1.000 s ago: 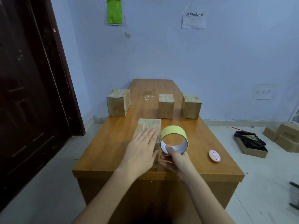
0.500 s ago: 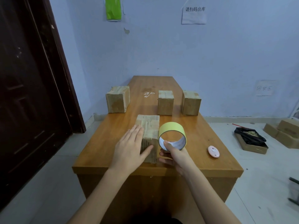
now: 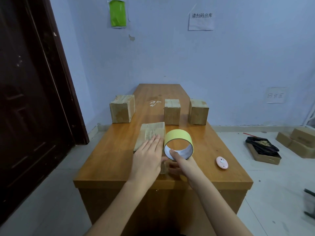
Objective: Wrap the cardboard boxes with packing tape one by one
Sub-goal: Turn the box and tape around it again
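A cardboard box [image 3: 150, 132] stands near the front of the wooden table [image 3: 112, 160]. My left hand [image 3: 148, 159] lies flat on its top with straight fingers. Right beside the box, my right hand [image 3: 180, 163] grips a yellow roll of packing tape [image 3: 178, 143], thumb inside the core and fingers under it. The roll touches the box's right side. Three more cardboard boxes stand farther back: one at the left [image 3: 122, 108], one in the middle [image 3: 172, 111], one at the right [image 3: 198, 111].
A small pink round object [image 3: 222, 162] lies on the table to the right of my hands. A dark door [image 3: 30, 99] stands at the left. On the floor at the right sit an open box with a black bag [image 3: 262, 149] and more cardboard boxes [image 3: 300, 143].
My left hand moved from the box's left side back onto its top. The right hand keeps the tape roll against the box's right side.
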Demonstrator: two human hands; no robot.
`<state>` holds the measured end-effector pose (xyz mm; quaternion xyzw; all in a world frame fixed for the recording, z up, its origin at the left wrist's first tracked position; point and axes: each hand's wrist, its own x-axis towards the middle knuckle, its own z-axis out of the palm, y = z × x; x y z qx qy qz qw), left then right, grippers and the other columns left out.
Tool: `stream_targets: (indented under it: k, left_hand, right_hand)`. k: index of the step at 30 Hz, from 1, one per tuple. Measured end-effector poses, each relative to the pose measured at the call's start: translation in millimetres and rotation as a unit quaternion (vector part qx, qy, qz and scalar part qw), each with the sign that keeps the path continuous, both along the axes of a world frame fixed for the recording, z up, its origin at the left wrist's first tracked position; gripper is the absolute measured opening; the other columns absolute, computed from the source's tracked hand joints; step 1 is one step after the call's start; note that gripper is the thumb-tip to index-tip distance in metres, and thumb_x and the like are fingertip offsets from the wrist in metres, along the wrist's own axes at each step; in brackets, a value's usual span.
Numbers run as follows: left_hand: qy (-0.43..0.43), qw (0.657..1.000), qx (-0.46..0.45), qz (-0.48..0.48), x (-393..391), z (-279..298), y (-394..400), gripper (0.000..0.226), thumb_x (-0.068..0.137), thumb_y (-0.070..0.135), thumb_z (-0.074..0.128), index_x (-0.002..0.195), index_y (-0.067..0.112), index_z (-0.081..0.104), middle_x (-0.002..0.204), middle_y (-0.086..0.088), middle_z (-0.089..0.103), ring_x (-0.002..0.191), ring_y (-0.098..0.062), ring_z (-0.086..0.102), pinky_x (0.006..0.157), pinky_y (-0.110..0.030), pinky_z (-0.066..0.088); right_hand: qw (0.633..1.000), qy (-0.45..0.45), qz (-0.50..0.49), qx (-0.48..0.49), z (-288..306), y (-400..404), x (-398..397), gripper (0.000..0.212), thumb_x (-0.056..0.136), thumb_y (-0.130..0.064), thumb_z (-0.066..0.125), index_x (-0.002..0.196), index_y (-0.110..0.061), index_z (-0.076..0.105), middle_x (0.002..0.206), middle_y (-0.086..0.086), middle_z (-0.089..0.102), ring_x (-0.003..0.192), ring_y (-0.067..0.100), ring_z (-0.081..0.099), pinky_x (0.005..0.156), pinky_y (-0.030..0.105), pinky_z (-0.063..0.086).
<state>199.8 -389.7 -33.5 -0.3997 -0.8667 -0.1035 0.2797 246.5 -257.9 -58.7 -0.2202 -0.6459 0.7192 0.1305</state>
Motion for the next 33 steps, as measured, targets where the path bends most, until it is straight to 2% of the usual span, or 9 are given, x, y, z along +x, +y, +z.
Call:
stream_targets:
  k: [3, 10, 14, 16, 22, 25, 28, 30, 33]
  left_hand:
    - [-0.009, 0.997, 0.071, 0.006, 7, 6, 2, 0.059, 0.083, 0.030, 0.069, 0.134, 0.010, 0.048, 0.137, -0.005, 0.049, 0.127, -0.018, 0.047, 0.102, -0.027, 0.025]
    - [-0.089, 0.987, 0.137, 0.009, 1, 9, 1, 0.062, 0.092, 0.045, 0.047, 0.147, 0.026, 0.027, 0.151, 0.010, 0.027, 0.138, -0.007, 0.025, 0.107, -0.021, 0.023]
    - [-0.139, 0.975, 0.173, 0.002, 0, 5, 0, 0.064, 0.090, 0.048, 0.046, 0.147, 0.028, 0.026, 0.150, 0.011, 0.031, 0.134, -0.008, 0.034, 0.101, -0.027, 0.038]
    - [-0.183, 0.958, 0.219, -0.006, -1, 1, -3, 0.066, 0.089, 0.048, 0.046, 0.147, 0.026, 0.024, 0.145, 0.007, 0.041, 0.126, -0.011, 0.046, 0.091, -0.025, 0.044]
    - [-0.252, 0.935, 0.243, -0.056, -1, -15, -13, 0.058, 0.091, 0.046, 0.046, 0.144, 0.029, 0.030, 0.145, 0.008, 0.035, 0.116, 0.002, 0.034, 0.085, -0.011, 0.037]
    - [-0.155, 0.972, 0.176, 0.016, -3, -16, -18, 0.054, 0.095, 0.043, 0.041, 0.144, 0.024, 0.032, 0.154, 0.006, 0.021, 0.138, -0.008, 0.021, 0.109, -0.028, 0.022]
    - [-0.087, 0.991, 0.104, 0.001, -9, -12, -22, 0.051, 0.099, 0.038, 0.031, 0.147, 0.021, 0.024, 0.154, 0.004, 0.022, 0.141, -0.005, 0.010, 0.110, -0.022, 0.000]
    - [-0.091, 0.993, 0.072, -0.021, -11, -14, -25, 0.051, 0.100, 0.040, 0.023, 0.147, 0.021, 0.024, 0.153, 0.004, 0.027, 0.141, -0.005, 0.013, 0.110, -0.018, -0.001]
    - [-0.099, 0.994, 0.052, -0.021, -14, -21, -32, 0.060, 0.097, 0.051, 0.018, 0.149, 0.021, 0.018, 0.154, 0.004, 0.021, 0.141, -0.006, 0.013, 0.109, -0.017, 0.000]
  right_hand:
    - [0.999, -0.013, 0.039, -0.033, 9, -1, -1, 0.041, 0.090, -0.045, 0.060, 0.122, -0.021, 0.051, 0.117, 0.009, 0.064, 0.094, 0.026, 0.069, 0.065, 0.029, 0.058]
    - [0.997, 0.019, 0.027, 0.065, 20, 9, 8, 0.026, 0.098, -0.027, 0.052, 0.113, -0.007, 0.055, 0.100, 0.016, 0.066, 0.062, 0.021, 0.069, 0.052, 0.026, 0.056]
    - [0.989, -0.004, 0.016, 0.144, 29, 21, 16, 0.005, 0.098, -0.018, 0.047, 0.099, -0.013, 0.049, 0.091, 0.014, 0.062, 0.050, 0.016, 0.066, 0.045, 0.024, 0.052]
    - [0.980, -0.007, -0.002, 0.200, 39, 27, 18, 0.008, 0.099, -0.013, 0.042, 0.095, -0.019, 0.046, 0.088, 0.010, 0.060, 0.048, 0.016, 0.066, 0.042, 0.021, 0.050]
    - [0.927, -0.069, 0.077, 0.359, 61, 33, 13, 0.013, 0.100, -0.020, 0.040, 0.114, -0.020, 0.042, 0.089, 0.002, 0.061, 0.058, 0.014, 0.070, 0.045, 0.021, 0.051]
    - [0.889, -0.109, 0.091, 0.436, 69, 30, 3, 0.017, 0.096, -0.022, 0.048, 0.113, -0.020, 0.045, 0.089, 0.000, 0.061, 0.066, 0.015, 0.069, 0.051, 0.024, 0.057]
    - [0.841, -0.113, 0.065, 0.524, 70, 24, -4, 0.020, 0.088, -0.027, 0.059, 0.103, -0.019, 0.049, 0.086, 0.000, 0.059, 0.076, 0.017, 0.062, 0.069, 0.036, 0.060]
    - [0.845, -0.093, 0.047, 0.524, 67, 19, -6, 0.025, 0.084, -0.030, 0.064, 0.102, -0.019, 0.050, 0.087, -0.002, 0.059, 0.079, 0.017, 0.060, 0.075, 0.038, 0.058]
    - [0.895, -0.058, 0.060, 0.438, 60, 9, -5, 0.027, 0.086, -0.026, 0.065, 0.106, -0.014, 0.052, 0.097, 0.003, 0.060, 0.087, 0.021, 0.060, 0.076, 0.040, 0.058]
